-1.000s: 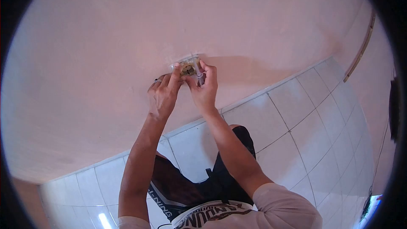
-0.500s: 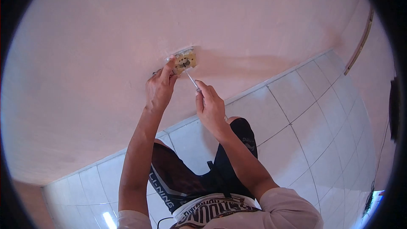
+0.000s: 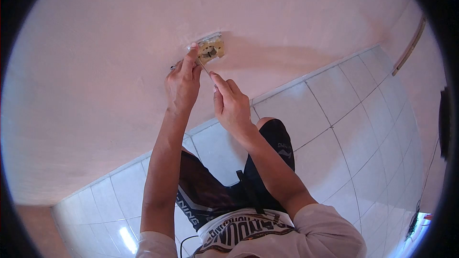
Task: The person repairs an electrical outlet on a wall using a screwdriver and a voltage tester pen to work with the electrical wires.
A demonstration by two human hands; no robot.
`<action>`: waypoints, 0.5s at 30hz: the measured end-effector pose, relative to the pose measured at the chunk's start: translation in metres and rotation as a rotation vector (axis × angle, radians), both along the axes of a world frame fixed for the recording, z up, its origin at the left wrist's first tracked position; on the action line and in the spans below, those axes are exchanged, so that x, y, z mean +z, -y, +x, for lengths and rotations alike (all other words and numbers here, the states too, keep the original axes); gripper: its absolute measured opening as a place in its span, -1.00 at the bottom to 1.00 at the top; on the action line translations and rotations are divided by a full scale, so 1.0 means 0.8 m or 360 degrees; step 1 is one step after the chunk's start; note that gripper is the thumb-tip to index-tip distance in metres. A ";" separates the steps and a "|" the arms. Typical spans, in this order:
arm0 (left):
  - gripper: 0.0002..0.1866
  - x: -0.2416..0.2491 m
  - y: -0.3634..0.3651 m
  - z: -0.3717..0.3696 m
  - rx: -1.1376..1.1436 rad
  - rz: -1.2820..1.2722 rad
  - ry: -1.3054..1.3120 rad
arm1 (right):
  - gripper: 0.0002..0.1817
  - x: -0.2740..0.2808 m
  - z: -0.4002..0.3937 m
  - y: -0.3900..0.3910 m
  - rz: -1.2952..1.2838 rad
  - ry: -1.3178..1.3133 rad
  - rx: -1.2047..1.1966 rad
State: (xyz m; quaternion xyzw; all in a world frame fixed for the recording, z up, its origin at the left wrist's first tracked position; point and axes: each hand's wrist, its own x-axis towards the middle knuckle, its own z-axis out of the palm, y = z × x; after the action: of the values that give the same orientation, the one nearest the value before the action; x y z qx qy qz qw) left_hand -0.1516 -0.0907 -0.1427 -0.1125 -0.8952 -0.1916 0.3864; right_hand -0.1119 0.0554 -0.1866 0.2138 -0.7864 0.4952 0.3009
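A yellowish wall socket without its cover [image 3: 217,49] sits at a recess in the pink wall. My left hand [image 3: 182,79] grips the socket's left side, its thumb and fingers closed about the edge. In my right hand [image 3: 232,102] is a screwdriver [image 3: 205,69], its thin shaft pointing up and left. The tip reaches the lower left of the socket near my left fingers; exactly what it touches is too small to tell. Most of the screwdriver's handle is hidden in my right fist.
The pink wall [image 3: 110,76] meets a white tiled floor [image 3: 315,110] along a slanting edge. My bent knees in dark shorts [image 3: 270,148] are close below my right arm. A narrow brown strip [image 3: 410,48] runs along the wall at the right.
The screwdriver tip has left the socket's middle and shifted to its lower left, with my right hand moving slightly up and left. The whole view has shifted a little. My left hand keeps its hold.
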 end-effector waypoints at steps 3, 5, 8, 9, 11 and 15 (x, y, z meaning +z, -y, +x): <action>-0.42 -0.002 0.000 -0.001 -0.0007 0.0019 0.0006 | -0.53 0.000 0.000 0.002 -0.0032 0.0015 0.0001; -0.41 -0.002 0.000 -0.002 -0.0014 0.0016 -0.0005 | -0.53 0.000 -0.001 0.002 -0.0042 0.0019 -0.0002; -0.40 -0.002 0.000 -0.001 -0.0011 0.0004 -0.0040 | -0.53 0.001 0.000 0.004 -0.0043 0.0032 -0.0012; -0.40 -0.002 -0.001 -0.002 -0.0006 0.0022 -0.0037 | -0.53 0.000 0.000 0.006 -0.0044 0.0039 -0.0024; -0.40 -0.003 -0.002 -0.001 0.0008 0.0040 -0.0028 | -0.54 0.000 0.002 0.008 -0.0057 0.0063 -0.0032; -0.41 -0.006 -0.001 -0.004 0.0012 0.0061 -0.0038 | -0.54 0.000 0.003 0.011 -0.0084 0.0089 -0.0029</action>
State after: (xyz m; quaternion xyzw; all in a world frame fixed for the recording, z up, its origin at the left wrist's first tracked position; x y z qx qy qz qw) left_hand -0.1550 -0.0898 -0.1478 -0.1041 -0.8871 -0.2058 0.3999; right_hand -0.1098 0.0465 -0.1867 0.1847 -0.7831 0.5189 0.2887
